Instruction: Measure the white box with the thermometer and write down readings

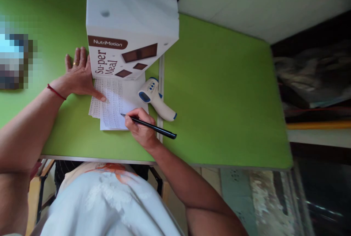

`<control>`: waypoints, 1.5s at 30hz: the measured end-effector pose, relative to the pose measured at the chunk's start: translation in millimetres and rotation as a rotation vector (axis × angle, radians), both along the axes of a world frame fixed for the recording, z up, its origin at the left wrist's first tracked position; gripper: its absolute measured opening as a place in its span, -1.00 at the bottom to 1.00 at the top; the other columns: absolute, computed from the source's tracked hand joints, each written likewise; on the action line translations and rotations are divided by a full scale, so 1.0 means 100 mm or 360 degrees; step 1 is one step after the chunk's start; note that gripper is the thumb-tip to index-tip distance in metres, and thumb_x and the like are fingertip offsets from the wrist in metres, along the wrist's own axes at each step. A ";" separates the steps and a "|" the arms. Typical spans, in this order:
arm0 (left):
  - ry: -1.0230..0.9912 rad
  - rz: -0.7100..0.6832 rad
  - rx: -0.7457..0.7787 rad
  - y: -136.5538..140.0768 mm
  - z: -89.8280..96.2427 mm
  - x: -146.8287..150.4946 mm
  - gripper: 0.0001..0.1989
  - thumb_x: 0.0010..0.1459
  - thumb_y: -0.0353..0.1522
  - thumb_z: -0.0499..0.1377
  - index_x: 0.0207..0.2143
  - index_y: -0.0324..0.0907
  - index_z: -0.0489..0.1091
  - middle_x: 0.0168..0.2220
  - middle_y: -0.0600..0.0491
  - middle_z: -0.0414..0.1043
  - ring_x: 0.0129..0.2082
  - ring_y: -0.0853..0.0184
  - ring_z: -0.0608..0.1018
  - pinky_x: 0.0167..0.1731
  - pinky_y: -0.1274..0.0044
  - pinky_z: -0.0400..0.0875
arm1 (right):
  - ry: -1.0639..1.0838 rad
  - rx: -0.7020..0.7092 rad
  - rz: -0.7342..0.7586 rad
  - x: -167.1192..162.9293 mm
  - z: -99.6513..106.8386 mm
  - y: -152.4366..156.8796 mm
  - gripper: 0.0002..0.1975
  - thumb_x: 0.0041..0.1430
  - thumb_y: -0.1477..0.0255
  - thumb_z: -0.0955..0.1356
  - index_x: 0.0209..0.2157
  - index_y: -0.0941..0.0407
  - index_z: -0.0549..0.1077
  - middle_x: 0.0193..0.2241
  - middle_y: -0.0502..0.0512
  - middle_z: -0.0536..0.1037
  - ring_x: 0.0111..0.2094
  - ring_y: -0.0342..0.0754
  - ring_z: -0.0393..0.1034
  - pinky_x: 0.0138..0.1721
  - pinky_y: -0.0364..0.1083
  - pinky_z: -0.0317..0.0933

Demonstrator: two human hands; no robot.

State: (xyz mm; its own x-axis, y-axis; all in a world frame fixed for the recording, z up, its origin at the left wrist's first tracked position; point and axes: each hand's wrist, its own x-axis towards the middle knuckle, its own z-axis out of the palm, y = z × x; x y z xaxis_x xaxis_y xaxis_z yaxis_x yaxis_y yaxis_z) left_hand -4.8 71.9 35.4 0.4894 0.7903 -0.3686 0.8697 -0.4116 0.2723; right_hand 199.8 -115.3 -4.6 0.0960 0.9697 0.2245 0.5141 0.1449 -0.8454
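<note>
My right hand (142, 128) grips a black pen (153, 126), its tip at the column of writing on a white sheet of paper (112, 119). Rows of small handwritten marks fill the sheet's left part; its right part is blank. Another written sheet (94, 108) sticks out from under it on the left. My left hand (79, 73) lies flat with fingers spread, its thumb on the paper and its fingers beside a white NutriMotion box (131, 27). The box stands at the papers' far end and hides part of them. A white and blue infrared thermometer (157, 99) rests partly on the paper's right edge.
The green table (219, 101) has a metal seam running beside the thermometer. A pixelated object (13, 60) lies at the far left. Shelves with cloth or bags (309, 75) stand beyond the table's right edge, and a pale wall rises behind.
</note>
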 end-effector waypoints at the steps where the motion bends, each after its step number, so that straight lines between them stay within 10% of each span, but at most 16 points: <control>1: -0.0006 0.0001 -0.0002 0.00 0.01 0.00 0.83 -0.60 0.56 0.04 0.53 -0.27 -0.58 0.58 -0.17 -0.58 0.47 -0.43 -0.56 0.37 -0.10 -0.63 | 0.0000 0.0008 0.0001 0.00 0.00 0.00 -0.89 0.19 0.36 0.33 -0.43 0.02 0.38 -0.56 -0.08 0.49 -0.54 -0.12 0.37 -0.40 -0.12 0.36; 10: 0.0006 -0.0017 -0.0023 0.03 -0.05 -0.02 0.83 -0.65 0.57 -0.03 0.51 -0.22 -0.64 0.59 -0.02 -0.54 0.39 -0.36 -0.77 0.34 -0.09 -0.72 | -0.0026 0.0048 -0.0005 -0.02 0.02 0.00 -0.90 0.17 0.40 0.33 -0.43 0.02 0.37 -0.56 -0.09 0.48 -0.55 -0.12 0.36 -0.40 -0.12 0.35; 19: 0.0014 0.0001 -0.0011 -0.01 0.02 -0.01 0.82 -0.58 0.57 0.08 0.53 -0.24 -0.59 0.58 -0.17 -0.60 0.48 -0.48 -0.49 0.38 -0.08 -0.63 | -0.0010 0.0066 -0.0005 -0.01 0.01 0.00 -0.90 0.18 0.40 0.34 -0.43 0.02 0.36 -0.57 -0.09 0.47 -0.55 -0.13 0.35 -0.42 -0.12 0.33; 31: -0.0004 -0.0017 -0.0045 -0.02 0.05 0.00 0.81 -0.63 0.58 -0.03 0.53 -0.21 -0.58 0.59 -0.03 -0.58 0.41 -0.41 -0.71 0.35 -0.10 -0.69 | 0.0005 0.0059 0.0032 0.00 0.01 0.00 -0.87 0.20 0.35 0.34 -0.44 0.02 0.36 -0.58 -0.09 0.48 -0.57 -0.13 0.34 -0.44 -0.13 0.32; 45: -0.0015 -0.0002 -0.0008 -0.02 0.05 0.00 0.84 -0.64 0.60 -0.03 0.54 -0.25 -0.53 0.58 -0.16 -0.58 0.49 -0.45 -0.46 0.38 -0.11 -0.60 | 0.0023 0.0037 0.0002 0.01 0.00 0.00 -0.86 0.20 0.36 0.33 -0.44 0.02 0.37 -0.57 -0.09 0.48 -0.55 -0.13 0.34 -0.43 -0.13 0.33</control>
